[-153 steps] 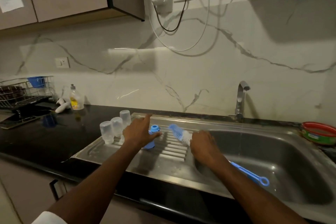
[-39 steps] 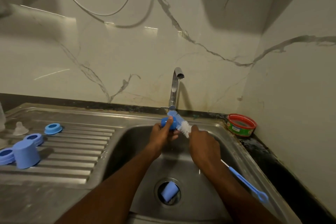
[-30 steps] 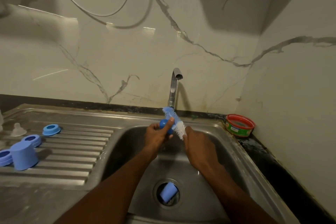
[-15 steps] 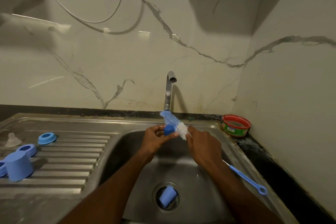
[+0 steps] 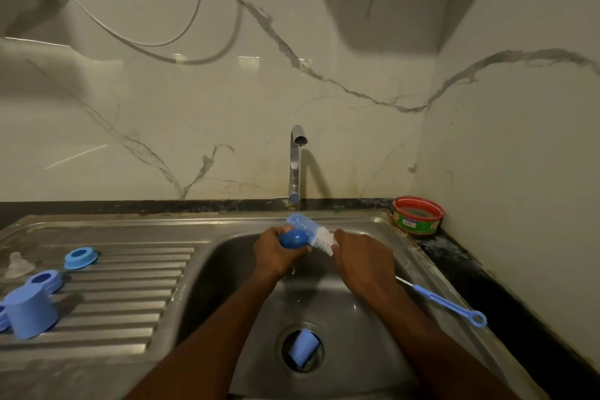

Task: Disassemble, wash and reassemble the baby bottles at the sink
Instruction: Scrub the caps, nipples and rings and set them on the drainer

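Blue ring (image 5: 293, 240) held over the basin, against the blue-and-white brush (image 5: 311, 234). Blue cap (image 5: 303, 347) lying on its side in the drain. On the drainboard: upturned blue cap (image 5: 31, 315), two blue rings (image 5: 81, 257) (image 5: 45, 281), clear nipple (image 5: 18, 265) upright.

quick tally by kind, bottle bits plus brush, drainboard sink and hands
blue rings: 3, one cut by the frame edge
blue caps: 2
clear teat: 1
blue part in left hand: 1
bottle brush: 1
total: 8
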The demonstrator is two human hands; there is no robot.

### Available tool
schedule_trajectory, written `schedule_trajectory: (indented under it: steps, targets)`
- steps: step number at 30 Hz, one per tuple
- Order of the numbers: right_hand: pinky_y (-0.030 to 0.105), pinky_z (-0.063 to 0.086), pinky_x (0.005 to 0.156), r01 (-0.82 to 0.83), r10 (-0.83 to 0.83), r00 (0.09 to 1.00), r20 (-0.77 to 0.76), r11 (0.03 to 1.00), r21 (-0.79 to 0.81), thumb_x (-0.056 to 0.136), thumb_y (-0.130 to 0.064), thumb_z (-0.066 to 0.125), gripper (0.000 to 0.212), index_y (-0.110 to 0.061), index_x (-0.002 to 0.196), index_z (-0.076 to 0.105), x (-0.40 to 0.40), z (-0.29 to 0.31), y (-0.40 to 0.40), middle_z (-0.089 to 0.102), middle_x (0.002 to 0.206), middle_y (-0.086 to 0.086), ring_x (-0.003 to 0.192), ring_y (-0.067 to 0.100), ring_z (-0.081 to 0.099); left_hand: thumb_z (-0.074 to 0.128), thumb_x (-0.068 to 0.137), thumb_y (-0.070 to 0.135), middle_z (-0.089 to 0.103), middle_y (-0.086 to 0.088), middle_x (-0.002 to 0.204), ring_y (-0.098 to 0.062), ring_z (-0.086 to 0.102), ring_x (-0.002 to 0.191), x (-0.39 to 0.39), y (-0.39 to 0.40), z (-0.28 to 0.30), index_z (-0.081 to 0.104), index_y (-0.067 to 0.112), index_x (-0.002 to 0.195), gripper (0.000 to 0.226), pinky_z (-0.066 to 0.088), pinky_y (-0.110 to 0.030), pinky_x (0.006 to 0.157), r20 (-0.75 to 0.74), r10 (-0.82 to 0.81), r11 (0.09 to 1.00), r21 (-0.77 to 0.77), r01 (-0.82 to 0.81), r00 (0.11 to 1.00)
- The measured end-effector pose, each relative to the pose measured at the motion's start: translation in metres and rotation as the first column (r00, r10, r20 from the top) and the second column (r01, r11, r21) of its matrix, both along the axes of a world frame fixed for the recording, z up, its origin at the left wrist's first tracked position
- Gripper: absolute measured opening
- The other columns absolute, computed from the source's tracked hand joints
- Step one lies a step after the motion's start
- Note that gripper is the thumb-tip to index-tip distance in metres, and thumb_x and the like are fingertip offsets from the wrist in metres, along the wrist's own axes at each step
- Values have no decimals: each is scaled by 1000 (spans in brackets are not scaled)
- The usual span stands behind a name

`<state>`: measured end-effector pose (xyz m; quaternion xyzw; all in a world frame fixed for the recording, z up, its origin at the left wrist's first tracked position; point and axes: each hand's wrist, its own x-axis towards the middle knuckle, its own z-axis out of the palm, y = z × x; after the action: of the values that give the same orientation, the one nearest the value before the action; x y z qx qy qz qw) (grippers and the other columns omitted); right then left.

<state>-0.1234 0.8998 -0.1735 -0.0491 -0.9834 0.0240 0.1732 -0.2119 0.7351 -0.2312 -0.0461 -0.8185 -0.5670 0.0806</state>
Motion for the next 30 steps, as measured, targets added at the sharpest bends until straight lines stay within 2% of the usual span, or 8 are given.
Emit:
schedule_trajectory:
  steps: [6,10,12,16,19,24,27,30]
  targets:
    - [34,54,79,-90,90,992,-85,996,3,102,-41,53,31,-29,130,50,0,3,-2,68,109,0,93,18,65,92,68,25,67,-3,122,-20,65,114,-7,-10,-7,59,22,114,56,55,-35,97,22,53,997,-54,-52,998]
    - [37,50,90,-77,77,997,11,995,-62,101,-40,52,33,-28,131,58,1,-2,-12,67,124,0,110,22,64,90,72,22,62,-9,134,-24,60,123,-1,-9,-2,56,12,131,69,52,-37,102,-12,44,992,-118,-45,999]
    - [36,49,93,-18,29,996,82,992,-129,101,-37,55,35,-25,133,60,5,-3,-14,66,128,2,114,22,64,90,72,22,62,-8,135,-22,60,122,4,-9,0,55,13,134,72,52,-31,97,-41,-11,988,-153,5,999]
    - [36,50,85,24,-17,999,48,989,-149,101,-38,55,31,-22,128,62,18,2,-7,68,121,4,107,24,66,85,80,24,57,-4,140,-20,59,122,12,-6,5,49,16,141,72,48,-14,75,3,-62,990,-126,62,998]
    - [33,45,77,-1,12,998,65,987,-162,101,-40,53,32,-23,128,60,24,4,-6,68,120,5,107,26,66,81,85,25,58,-6,140,-20,60,121,14,-4,4,49,13,142,66,46,-15,79,24,-90,988,-123,92,996]
    - [33,46,80,23,-15,998,55,990,-140,103,-42,50,36,-21,132,57,30,11,-6,67,122,5,108,25,66,74,92,26,61,-6,134,-19,62,116,25,7,16,49,13,141,57,51,-23,83,49,-109,993,-48,111,993]
    - [35,49,82,59,-54,998,39,989,-139,102,-43,51,37,-24,133,55,25,14,-6,67,120,5,106,24,66,67,97,18,60,-6,122,-13,61,103,32,12,27,41,13,145,55,50,-17,73,21,-58,998,-1,58,998]
    - [36,51,82,90,-80,994,67,982,-165,101,-39,54,34,-21,128,59,12,14,-6,68,118,6,105,24,65,66,97,14,67,-7,109,-9,63,88,35,19,32,38,14,146,56,55,-21,74,-101,-62,991,-123,50,993]
